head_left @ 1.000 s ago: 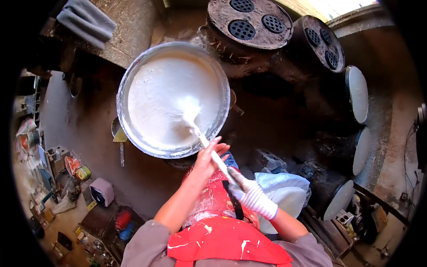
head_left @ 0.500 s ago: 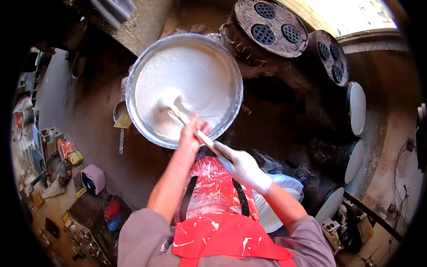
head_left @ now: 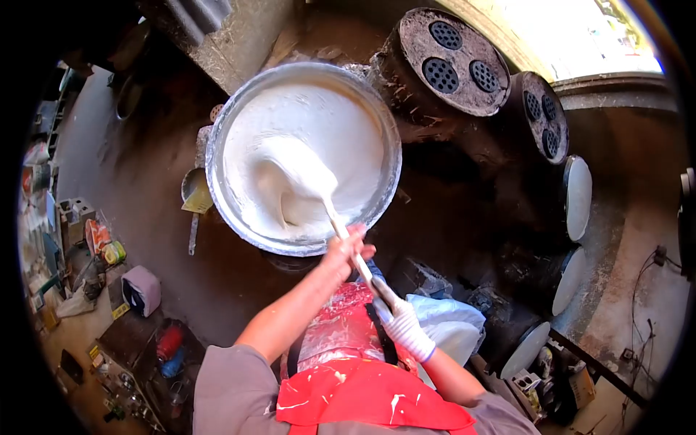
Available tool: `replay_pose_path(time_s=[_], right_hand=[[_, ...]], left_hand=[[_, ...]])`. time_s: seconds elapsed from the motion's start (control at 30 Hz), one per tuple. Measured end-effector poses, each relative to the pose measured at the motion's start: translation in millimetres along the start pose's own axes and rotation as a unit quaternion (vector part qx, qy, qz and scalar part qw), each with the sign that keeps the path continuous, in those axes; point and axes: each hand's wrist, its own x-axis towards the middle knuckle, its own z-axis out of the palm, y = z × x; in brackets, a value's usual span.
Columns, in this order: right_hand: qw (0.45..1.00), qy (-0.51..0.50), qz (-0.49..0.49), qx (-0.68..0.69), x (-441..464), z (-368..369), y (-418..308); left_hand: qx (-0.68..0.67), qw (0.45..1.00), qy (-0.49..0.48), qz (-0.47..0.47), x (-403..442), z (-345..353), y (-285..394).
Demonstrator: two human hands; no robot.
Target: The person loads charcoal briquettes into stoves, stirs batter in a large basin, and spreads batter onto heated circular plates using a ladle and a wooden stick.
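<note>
A large round metal pot [head_left: 217, 196] holds a thick white paste [head_left: 326, 119]. A long-handled stirring paddle [head_left: 336, 217] reaches into it, its head thickly coated in the paste, so the shape underneath is hidden. My bare left hand [head_left: 346, 252] wraps the paddle's shaft near the pot's front rim, some fingers loosely extended. Lower down, close to my red paste-splashed apron [head_left: 362, 395], my right hand [head_left: 404, 328] in a white glove is closed round the handle's end.
At the back right stand two drums [head_left: 457, 65] with perforated discs in their tops. Several white-lidded barrels [head_left: 578, 197] line the right side. Left of the pot hangs a pan-like scoop [head_left: 194, 190]; a pale plastic bag [head_left: 453, 319] lies beside my right arm.
Both hands have drawn the paddle back toward my body and a little to the right. Its coated head has risen, lifting a thick fold of paste.
</note>
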Motion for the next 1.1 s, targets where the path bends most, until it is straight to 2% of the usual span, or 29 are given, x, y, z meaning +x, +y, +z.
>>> replay_pose_path(time_s=[0.03,0.07,0.1,0.13,0.17,0.2,0.23,0.27,0.3,0.37,0.4,0.43,0.47,0.5,0.57,0.6,0.63,0.67,0.7,0.73,0.8,0.83,0.87,0.93,0.97,1.03,1.07,1.1], right_hand=[[1.000,0.001,-0.003,-0.003,9,0,-4],[1.000,0.001,-0.004,-0.001,22,5,-11],[0.999,0.003,0.018,0.034,49,26,4],[0.999,-0.005,-0.005,0.039,77,39,-9],[0.999,-0.014,-0.027,0.044,104,51,-22],[0.993,-0.005,-0.052,0.106,120,61,-33],[0.996,0.004,-0.074,0.050,120,54,-41],[0.996,0.016,-0.092,-0.009,116,42,-46],[0.997,0.005,-0.077,-0.020,100,30,-37],[0.999,0.017,-0.041,-0.026,61,9,-14],[0.999,0.031,-0.014,-0.025,44,6,-1],[0.992,0.099,-0.074,-0.036,46,14,22],[0.992,0.105,-0.046,-0.043,62,14,14],[0.995,0.092,-0.032,-0.034,88,16,2],[0.998,0.049,-0.035,-0.025,156,26,-34],[0.999,0.024,-0.036,-0.022,181,33,-48],[0.995,0.021,-0.093,-0.016,198,43,-49],[0.995,-0.036,-0.076,-0.051,195,37,-61],[0.992,-0.056,-0.084,-0.071,180,33,-55],[0.991,-0.062,-0.096,-0.073,151,26,-35],[0.994,-0.050,-0.079,-0.055,86,14,5],[0.997,-0.054,-0.008,-0.062,58,8,13],[0.997,-0.014,0.006,0.079,48,11,21],[0.997,0.051,-0.043,0.032,75,14,17],[0.996,0.067,-0.061,0.010,98,13,2],[0.996,0.015,-0.070,-0.045,158,16,-45],[0.994,-0.019,-0.071,-0.080,171,15,-64],[0.994,-0.018,-0.070,-0.077,165,11,-68]], left_hand=[[-0.036,0.996,-0.009,-0.084,15,-12,-16],[-0.070,0.986,0.094,-0.119,39,-18,-19],[-0.099,0.986,0.100,-0.090,63,-33,0],[-0.129,0.984,0.103,-0.061,87,-48,19],[-0.102,0.990,0.088,-0.038,95,-55,54],[-0.076,0.994,0.075,-0.014,103,-62,88],[-0.089,0.994,0.054,-0.014,87,-49,114],[-0.046,0.997,-0.027,0.058,58,-33,120],[-0.032,0.994,-0.037,0.103,41,-22,108],[-0.014,0.995,0.004,0.100,23,9,56],[0.020,0.999,0.009,0.048,19,23,36],[0.007,1.000,-0.019,0.004,36,22,21],[-0.004,0.999,0.026,-0.034,72,16,19],[-0.089,0.995,0.002,-0.037,117,-2,29],[0.007,0.999,0.044,-0.009,156,-18,107],[-0.016,0.998,0.061,0.025,147,-15,148],[-0.080,0.994,-0.045,0.060,136,-29,173],[-0.049,0.991,-0.036,0.120,109,-30,177],[-0.038,0.989,-0.005,0.143,86,-30,166],[-0.033,0.989,0.044,0.135,72,-30,132],[-0.022,0.991,0.129,0.040,55,-35,47],[-0.046,0.990,0.131,-0.024,48,-32,14],[-0.078,0.989,0.095,-0.081,44,-21,0],[-0.076,0.983,0.066,-0.153,85,-18,12],[-0.056,0.991,0.086,-0.090,109,-21,35],[-0.029,0.997,0.067,0.008,129,-24,115],[-0.018,0.999,0.030,0.037,110,-15,152],[-0.037,0.996,-0.014,0.076,83,-3,161]])
